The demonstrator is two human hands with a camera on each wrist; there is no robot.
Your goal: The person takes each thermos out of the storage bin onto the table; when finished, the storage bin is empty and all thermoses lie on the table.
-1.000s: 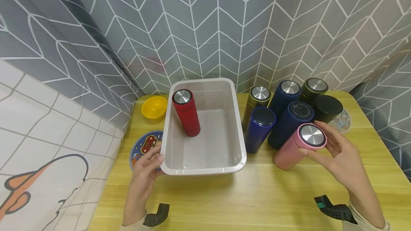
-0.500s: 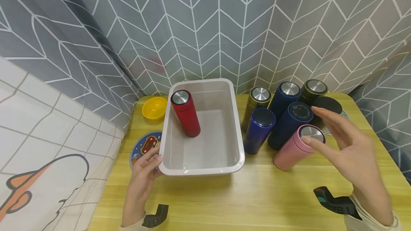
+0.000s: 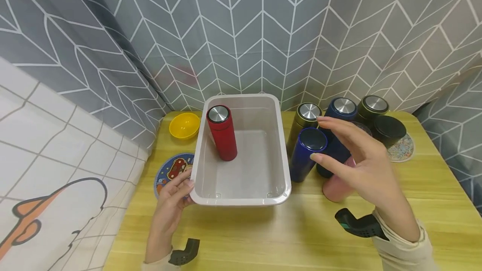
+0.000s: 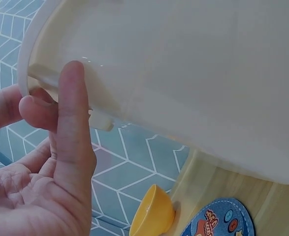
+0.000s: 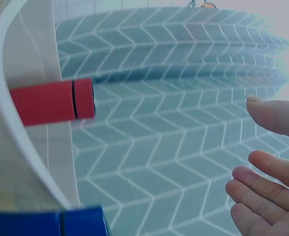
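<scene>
My left hand (image 3: 169,204) grips the left front rim of a pale grey plastic bin (image 3: 241,200). In the left wrist view its fingers (image 4: 73,103) lie against the bin's outer wall. A red thermos flask (image 3: 224,139) with a steel-topped lid stands in the left part of the bin. Over the flasks on the right, my right hand (image 3: 363,166) holds nothing, its thumb and forefinger spread near the top of a glossy blue flask (image 3: 301,162). The right wrist view shows that blue flask (image 5: 21,224) apart from the fingers. Behind the hand, a pink flask (image 3: 336,188) is partly hidden.
Behind the blue flask stand an olive flask (image 3: 309,112), a navy one (image 3: 343,107), another olive one (image 3: 375,104) and a black-lidded one (image 3: 389,127). A patterned coaster (image 3: 402,149) lies at right. Left of the bin are a yellow bowl (image 3: 184,125) and a blue cartoon mat (image 3: 165,170).
My right hand has let go of the pink flask, which still stands in place, and moved left over the blue flask. The left hand has stayed on the bin's rim.
</scene>
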